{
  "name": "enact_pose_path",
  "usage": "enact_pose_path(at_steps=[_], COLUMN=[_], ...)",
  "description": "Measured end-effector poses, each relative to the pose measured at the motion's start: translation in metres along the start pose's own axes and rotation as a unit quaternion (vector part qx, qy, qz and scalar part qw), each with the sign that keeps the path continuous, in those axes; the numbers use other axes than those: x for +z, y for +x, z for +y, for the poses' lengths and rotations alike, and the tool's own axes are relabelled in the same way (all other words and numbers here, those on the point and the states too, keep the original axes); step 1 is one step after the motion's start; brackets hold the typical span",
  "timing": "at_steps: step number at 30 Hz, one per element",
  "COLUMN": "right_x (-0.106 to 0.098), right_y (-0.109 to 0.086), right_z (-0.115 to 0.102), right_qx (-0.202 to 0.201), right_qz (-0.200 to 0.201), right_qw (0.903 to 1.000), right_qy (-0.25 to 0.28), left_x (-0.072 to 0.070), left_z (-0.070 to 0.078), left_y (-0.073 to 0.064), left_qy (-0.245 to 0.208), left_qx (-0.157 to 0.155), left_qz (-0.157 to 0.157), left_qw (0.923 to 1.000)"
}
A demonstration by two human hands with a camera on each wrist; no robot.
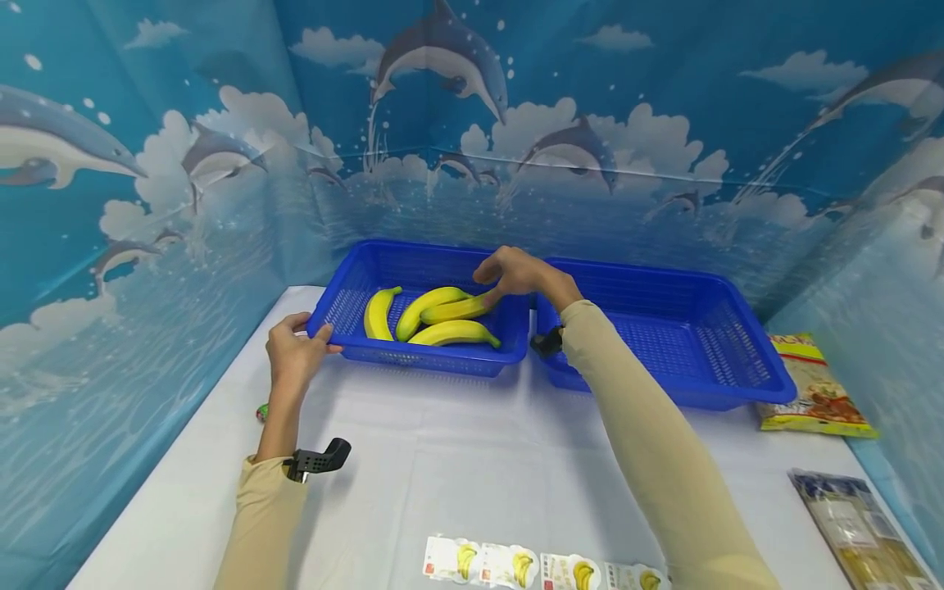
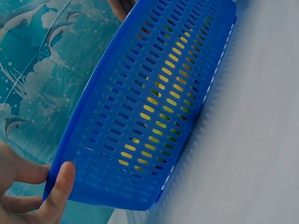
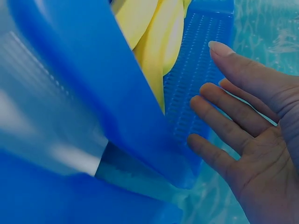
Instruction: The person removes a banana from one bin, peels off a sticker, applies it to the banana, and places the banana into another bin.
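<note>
Several yellow bananas [image 1: 455, 332] lie in the left blue basket [image 1: 413, 356]. At that basket's front left corner, my left hand [image 1: 292, 352] pinches the rim, thumb on one side and fingers on the other, as the left wrist view also shows. Bananas show as yellow through the slots of the basket wall [image 2: 126, 112] there. My right hand [image 1: 516, 272] is over the basket's right end, beside the banana tips in the head view. In the right wrist view this hand [image 3: 257, 140] has its fingers spread and loosely extended, holding nothing, with the bananas [image 3: 159, 42] beyond the basket rim.
A second blue basket [image 1: 719, 399] stands close on the right, under my right forearm. Beyond it lies a yellow and red food packet [image 1: 811, 385], with another clear packet [image 1: 855, 524] nearer. Banana-picture cards [image 1: 512, 565] line the table's front. A small green-red item [image 1: 261, 412] lies by my left wrist.
</note>
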State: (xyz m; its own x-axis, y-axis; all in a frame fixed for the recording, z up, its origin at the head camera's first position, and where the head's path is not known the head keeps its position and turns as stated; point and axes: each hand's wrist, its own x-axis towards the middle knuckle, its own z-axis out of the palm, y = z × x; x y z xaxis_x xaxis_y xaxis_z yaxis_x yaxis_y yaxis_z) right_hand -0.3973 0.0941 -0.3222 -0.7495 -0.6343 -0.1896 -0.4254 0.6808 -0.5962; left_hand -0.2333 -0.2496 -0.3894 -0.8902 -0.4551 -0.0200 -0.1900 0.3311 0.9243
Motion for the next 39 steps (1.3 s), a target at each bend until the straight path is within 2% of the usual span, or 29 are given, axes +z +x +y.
enact_pose_path(at_steps=[7, 18, 29, 33, 39], right_x=[0.000, 0.002, 0.004, 0.010, 0.021], right_y=[0.011, 0.027, 0.037, 0.043, 0.048], right_z=[0.010, 0.020, 0.019, 0.018, 0.016], right_qx=[0.015, 0.047, 0.077, 0.081, 0.090], right_qz=[-0.002, 0.002, -0.016, -0.016, -0.014], right_qw=[0.9995, 0.9984, 0.9967, 0.9966, 0.9958], right_qy=[0.027, 0.031, 0.017, -0.003, 0.008], left_x=[0.000, -0.002, -0.004, -0.004, -0.003], left_z=[0.000, 0.001, 0.003, 0.001, -0.001], left_y=[0.001, 0.002, 0.003, 0.003, 0.002], left_qy=[0.008, -0.004, -0.007, -0.003, -0.011], left_qx=[-0.007, 0.003, -0.001, -0.006, 0.000], left_qz=[-0.003, -0.010, -0.014, -0.012, -0.011], left_qw=[0.9999, 0.9999, 0.9999, 0.9999, 0.9999])
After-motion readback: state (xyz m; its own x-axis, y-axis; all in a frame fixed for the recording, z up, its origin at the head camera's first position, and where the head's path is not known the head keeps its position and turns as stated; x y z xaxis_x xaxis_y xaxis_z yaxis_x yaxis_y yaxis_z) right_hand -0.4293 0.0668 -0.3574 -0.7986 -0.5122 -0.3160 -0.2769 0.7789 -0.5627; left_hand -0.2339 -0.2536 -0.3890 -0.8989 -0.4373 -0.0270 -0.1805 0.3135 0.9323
